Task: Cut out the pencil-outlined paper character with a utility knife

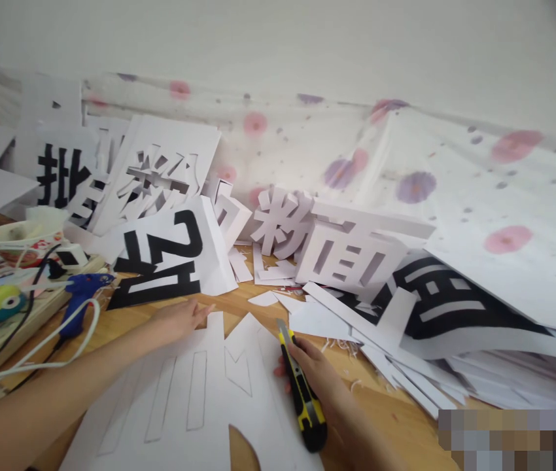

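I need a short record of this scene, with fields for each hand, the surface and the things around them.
Left hand: flat on a white sheet with pencilled outlines, near its top edge
Right hand: closed around a yellow and black utility knife, tip over the sheet
Surface: wooden table
Left of the hands: blue glue gun
Behind: white cut-out characters, flowered plastic cover

Wooden table: white foam sheet, cut-out characters, scraps, glue gun
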The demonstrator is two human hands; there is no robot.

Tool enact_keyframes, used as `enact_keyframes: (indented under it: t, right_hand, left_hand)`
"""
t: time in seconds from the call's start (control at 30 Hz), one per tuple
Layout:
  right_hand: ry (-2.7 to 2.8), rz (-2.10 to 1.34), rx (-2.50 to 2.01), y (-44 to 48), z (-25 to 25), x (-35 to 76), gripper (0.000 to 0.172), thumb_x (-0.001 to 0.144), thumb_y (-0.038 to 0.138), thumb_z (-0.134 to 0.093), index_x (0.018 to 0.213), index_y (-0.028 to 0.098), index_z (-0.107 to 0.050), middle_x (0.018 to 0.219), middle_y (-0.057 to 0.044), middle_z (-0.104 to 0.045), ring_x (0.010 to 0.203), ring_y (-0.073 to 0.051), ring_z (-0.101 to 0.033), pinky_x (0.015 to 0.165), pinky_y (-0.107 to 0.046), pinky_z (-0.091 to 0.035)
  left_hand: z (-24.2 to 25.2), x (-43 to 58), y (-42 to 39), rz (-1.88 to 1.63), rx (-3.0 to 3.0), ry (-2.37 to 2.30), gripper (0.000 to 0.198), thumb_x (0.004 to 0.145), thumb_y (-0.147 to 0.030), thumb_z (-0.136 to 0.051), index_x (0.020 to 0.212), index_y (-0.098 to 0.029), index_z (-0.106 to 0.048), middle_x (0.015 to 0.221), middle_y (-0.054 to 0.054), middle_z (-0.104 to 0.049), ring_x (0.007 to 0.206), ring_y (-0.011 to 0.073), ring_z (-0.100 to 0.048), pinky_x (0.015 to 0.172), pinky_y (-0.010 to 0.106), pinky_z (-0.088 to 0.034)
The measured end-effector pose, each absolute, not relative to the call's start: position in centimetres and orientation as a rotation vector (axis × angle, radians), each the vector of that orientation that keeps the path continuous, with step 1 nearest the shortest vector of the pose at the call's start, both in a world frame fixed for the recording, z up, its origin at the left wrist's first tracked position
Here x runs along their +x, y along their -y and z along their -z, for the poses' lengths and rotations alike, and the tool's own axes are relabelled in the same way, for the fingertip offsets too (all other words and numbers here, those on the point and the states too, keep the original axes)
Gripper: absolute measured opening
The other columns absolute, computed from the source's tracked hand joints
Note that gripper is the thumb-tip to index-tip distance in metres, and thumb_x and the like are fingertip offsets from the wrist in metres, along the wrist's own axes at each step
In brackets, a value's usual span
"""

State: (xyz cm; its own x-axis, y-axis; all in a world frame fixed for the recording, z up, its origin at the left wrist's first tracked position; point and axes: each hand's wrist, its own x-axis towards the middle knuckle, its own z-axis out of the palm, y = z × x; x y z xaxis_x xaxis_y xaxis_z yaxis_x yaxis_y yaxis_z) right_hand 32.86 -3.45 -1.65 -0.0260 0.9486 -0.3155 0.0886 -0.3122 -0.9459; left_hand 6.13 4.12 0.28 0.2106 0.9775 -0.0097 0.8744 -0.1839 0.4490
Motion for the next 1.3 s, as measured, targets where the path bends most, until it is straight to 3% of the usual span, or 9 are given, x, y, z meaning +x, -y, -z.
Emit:
enact_keyframes:
  t: [0.23,0.43,0.53,0.67,0.83,1.03,1.13,1.2,1.3]
  right_hand:
    - [1.289,-1.301,-1.595,2.9,1.0,35.0,0.019,0.083,0.039,-0.039,0.075,0.023,-0.043,0.061,0.003,-0.058,0.044,-0.012,-0.053,0.045,-0.025,-0.042]
    - [1.526,-0.994,-1.770,3.7,0.4,34.7,0.008,0.078,0.028,-0.049,0.072,0.024,-0.046,0.045,0.006,-0.051,0.033,-0.011,-0.044,0.041,-0.024,-0.029]
    - [1.710,-0.827,-1.859,4.1,0.2,33.5,0.007,0.082,0.028,-0.044,0.077,0.024,-0.048,0.049,0.004,-0.054,0.034,-0.013,-0.045,0.043,-0.025,-0.029]
    - [1.826,-0.733,-1.919,3.9,0.3,33.0,0.009,0.083,0.027,-0.041,0.081,0.024,-0.049,0.053,0.002,-0.056,0.039,-0.015,-0.049,0.048,-0.027,-0.032]
    - [1.738,-0.803,-1.938,3.3,0.7,34.1,0.014,0.084,0.030,-0.041,0.093,0.024,-0.051,0.055,0.002,-0.057,0.041,-0.016,-0.051,0.048,-0.027,-0.034]
    - [1.867,-0.765,-1.988,2.9,0.0,33.8,0.020,0.087,0.028,-0.037,0.101,0.020,-0.050,0.060,-0.001,-0.061,0.046,-0.017,-0.054,0.052,-0.027,-0.035]
    - [2.012,-0.671,-2.026,2.7,-0.6,32.7,0.020,0.088,0.025,-0.037,0.099,0.019,-0.052,0.069,-0.005,-0.065,0.062,-0.021,-0.061,0.057,-0.028,-0.036]
    - [2.106,-0.599,-2.020,2.4,-1.0,31.9,0.021,0.087,0.021,-0.038,0.101,0.017,-0.053,0.084,-0.010,-0.067,0.079,-0.025,-0.062,0.061,-0.029,-0.037]
    - [2.261,-0.500,-2.003,1.9,-1.1,30.6,0.037,0.087,0.016,-0.037,0.124,0.017,-0.043,0.101,-0.011,-0.065,0.089,-0.025,-0.061,0.066,-0.030,-0.039]
  left_hand:
    - [-1.0,6.9,-3.7,-0.117,2.137,-1.929,0.047,0.081,-0.059,-0.030,0.076,-0.019,-0.056,0.062,0.007,-0.063,0.062,0.0256,-0.062,0.056,0.033,-0.041]
    - [-0.3,9.2,-4.1,-0.352,2.402,-1.602,0.028,0.083,-0.036,-0.043,0.101,-0.021,-0.057,0.107,0.008,-0.060,0.095,0.0232,-0.058,0.080,0.034,-0.044]
    - [0.4,11.0,-4.2,-0.505,2.529,-1.152,0.033,0.084,-0.033,-0.044,0.115,-0.025,-0.051,0.126,0.005,-0.052,0.117,0.0209,-0.045,0.098,0.037,-0.035]
    - [1.4,12.4,-4.0,-0.417,2.506,-0.945,0.051,0.082,-0.041,-0.049,0.130,-0.025,-0.039,0.137,0.006,-0.041,0.127,0.0220,-0.035,0.103,0.040,-0.029]
    - [2.4,12.5,-3.8,-0.257,2.507,-0.949,0.079,0.075,-0.061,-0.050,0.137,-0.018,-0.029,0.140,0.014,-0.035,0.129,0.0294,-0.030,0.104,0.044,-0.026]
    - [2.1,12.6,-4.2,-0.194,2.530,-1.041,0.081,0.077,-0.065,-0.043,0.137,-0.013,-0.026,0.140,0.017,-0.034,0.129,0.0312,-0.028,0.104,0.045,-0.023]
    - [2.5,12.4,-4.8,-0.261,2.539,-1.108,0.082,0.075,-0.065,-0.045,0.137,-0.013,-0.027,0.138,0.018,-0.037,0.127,0.0314,-0.031,0.103,0.044,-0.025]
    - [3.1,12.2,-5.0,-0.365,2.531,-1.137,0.076,0.078,-0.062,-0.045,0.135,-0.014,-0.030,0.135,0.016,-0.041,0.124,0.0300,-0.035,0.102,0.043,-0.028]
    - [4.1,12.0,-5.2,-0.559,2.476,-1.170,0.051,0.089,-0.047,-0.033,0.132,-0.018,-0.034,0.127,0.012,-0.050,0.118,0.0245,-0.043,0.099,0.042,-0.032]
